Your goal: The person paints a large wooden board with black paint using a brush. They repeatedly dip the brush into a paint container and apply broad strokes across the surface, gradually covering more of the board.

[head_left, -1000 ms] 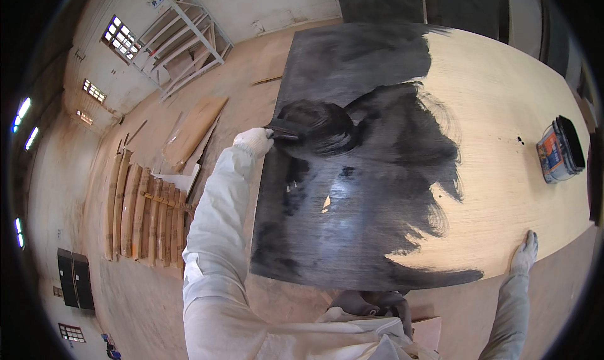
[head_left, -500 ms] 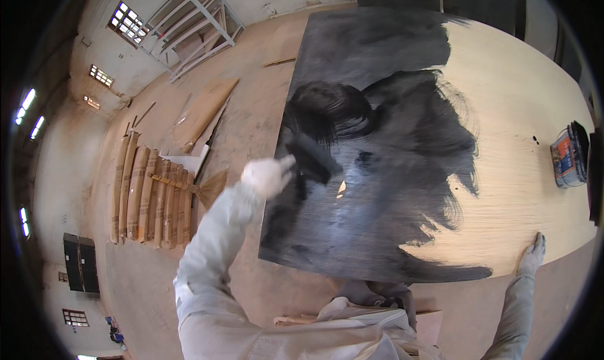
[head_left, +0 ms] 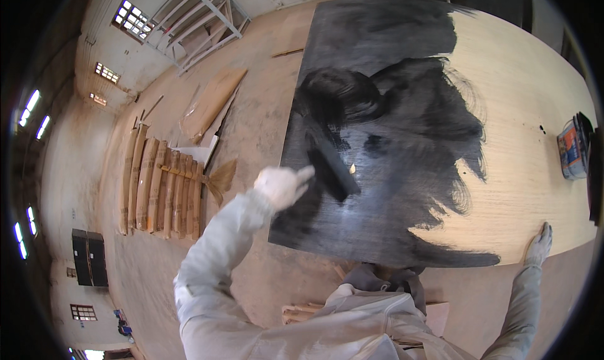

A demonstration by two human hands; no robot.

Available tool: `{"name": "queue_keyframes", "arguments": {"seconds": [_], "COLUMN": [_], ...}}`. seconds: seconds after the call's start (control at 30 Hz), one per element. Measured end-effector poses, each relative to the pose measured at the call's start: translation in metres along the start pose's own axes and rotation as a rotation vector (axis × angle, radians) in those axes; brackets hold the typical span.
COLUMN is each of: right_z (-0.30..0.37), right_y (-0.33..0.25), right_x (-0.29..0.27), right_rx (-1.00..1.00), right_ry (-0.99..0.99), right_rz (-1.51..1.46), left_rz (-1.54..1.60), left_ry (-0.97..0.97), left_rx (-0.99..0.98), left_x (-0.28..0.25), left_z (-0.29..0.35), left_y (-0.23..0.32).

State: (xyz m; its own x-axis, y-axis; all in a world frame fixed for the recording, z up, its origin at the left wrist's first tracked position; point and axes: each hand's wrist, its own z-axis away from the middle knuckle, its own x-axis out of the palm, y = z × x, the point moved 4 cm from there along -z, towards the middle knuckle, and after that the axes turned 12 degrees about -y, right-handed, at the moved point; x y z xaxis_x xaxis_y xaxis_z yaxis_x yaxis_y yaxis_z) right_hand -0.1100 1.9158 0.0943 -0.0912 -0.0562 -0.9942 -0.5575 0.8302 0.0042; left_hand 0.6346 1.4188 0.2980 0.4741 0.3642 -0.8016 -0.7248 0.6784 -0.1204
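Bearing streaky black coating (head_left: pixel 412 152), the pale board (head_left: pixel 528 127) gleams.

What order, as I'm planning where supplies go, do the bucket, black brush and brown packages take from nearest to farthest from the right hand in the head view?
From the right hand:
1. Bucket, at the right on the board.
2. Black brush, over the dark left part, at the left hand.
3. Brown packages, past the board's left edge.

Orange-and-blue label (head_left: pixel 571 147) on the bucket (head_left: pixel 574 172), faintly marked brown packages (head_left: pixel 146 182), none readable
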Motion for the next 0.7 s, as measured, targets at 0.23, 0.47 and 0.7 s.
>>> {"name": "queue_keyframes", "arguments": {"seconds": [0.23, 0.47, 0.7], "right_z": [-0.007, -0.010, -0.008], "right_y": [-0.009, 0.005, -0.006], "right_x": [0.006, 0.012, 0.012], "right_rx": [-0.037, -0.006, -0.037], "right_ry": [0.023, 0.002, 0.040], "right_rz": [-0.050, -0.032, -0.008], "left_rz": [0.027, 0.013, 0.085], "left_ry": [0.093, -0.005, 0.023], "left_rx": [-0.120, -0.012, -0.083], "left_x": [0.015, 0.027, 0.015], "left_z": [0.000, 0.036, 0.018], "left_y": [-0.032, 0.037, 0.083]}}
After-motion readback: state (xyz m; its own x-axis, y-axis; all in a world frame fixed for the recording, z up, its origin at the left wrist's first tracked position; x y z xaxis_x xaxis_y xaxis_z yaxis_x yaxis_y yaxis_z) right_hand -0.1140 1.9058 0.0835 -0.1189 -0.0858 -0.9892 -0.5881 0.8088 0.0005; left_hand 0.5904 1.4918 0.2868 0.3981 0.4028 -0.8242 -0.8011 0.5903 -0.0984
